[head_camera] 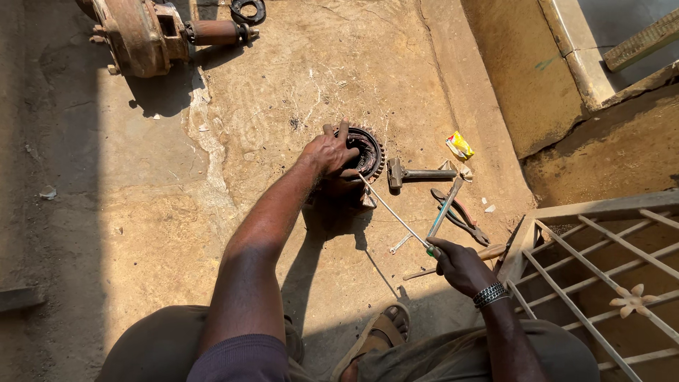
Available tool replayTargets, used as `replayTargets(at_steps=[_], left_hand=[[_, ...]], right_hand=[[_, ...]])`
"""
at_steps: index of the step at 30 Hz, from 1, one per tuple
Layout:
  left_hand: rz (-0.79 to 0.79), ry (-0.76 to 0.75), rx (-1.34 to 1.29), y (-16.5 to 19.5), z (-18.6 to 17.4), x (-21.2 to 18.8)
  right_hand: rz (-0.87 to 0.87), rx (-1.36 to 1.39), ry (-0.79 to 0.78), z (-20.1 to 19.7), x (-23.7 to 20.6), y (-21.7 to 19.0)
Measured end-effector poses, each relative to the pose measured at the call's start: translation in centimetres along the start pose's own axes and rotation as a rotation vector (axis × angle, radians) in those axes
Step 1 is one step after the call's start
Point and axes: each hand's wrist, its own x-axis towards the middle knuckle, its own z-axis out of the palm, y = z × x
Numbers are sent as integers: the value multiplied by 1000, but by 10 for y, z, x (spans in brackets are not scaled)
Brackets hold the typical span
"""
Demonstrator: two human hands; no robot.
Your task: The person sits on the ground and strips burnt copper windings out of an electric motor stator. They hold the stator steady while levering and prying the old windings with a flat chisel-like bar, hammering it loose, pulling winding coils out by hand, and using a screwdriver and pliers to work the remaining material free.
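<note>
Prying at a toothed ring on the concrete, centre of the frame.

The left hand point(329, 151) clasps the rim of the gear ring point(369, 152), steadying it; the right hand point(458, 265) is closed around the green handle of a long screwdriver point(392, 213) whose tip reaches the ring's lower edge. The ring sits whole on its housing, so the prying looks barely begun. Pliers point(461, 216) and a hammer point(414, 173) lie just right; a rusty axle part point(145, 32) rests upper left.

**Around the dusty yard**

A rusty axle housing point(145, 32) lies at the far edge — near it a dark ring point(247, 10). Pliers point(460, 216), a hammer-like tool point(417, 173) and a yellow wrapper point(459, 145) lie beside a metal grille point(601, 269).
</note>
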Motion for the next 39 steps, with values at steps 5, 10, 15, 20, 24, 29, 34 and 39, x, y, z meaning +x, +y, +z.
replayTargets(at_steps=[5,10,15,20,24,29,34,39], left_hand=[[-3,-142,23,1,-3,-4],[-68,-87,-131,2,-6,-7],[-195,7,-340,7,5,-10],[-335,111,-451,25,8,-16],[-388,69,-495,36,1,-17],[-423,401,-607,44,2,-29],[-381,594,-567,39,14,-28],[-294,547,-803,9,23,-16]], right_hand=[[-114,233,-26,-21,21,43],[144,415,-71,-46,29,88],[378,159,-145,20,68,81],[278,-63,-180,86,94,53],[-51,-129,74,79,112,16],[-532,160,421,12,174,-67],[-667,463,-11,3,236,-131],[-191,518,83,36,235,-135]])
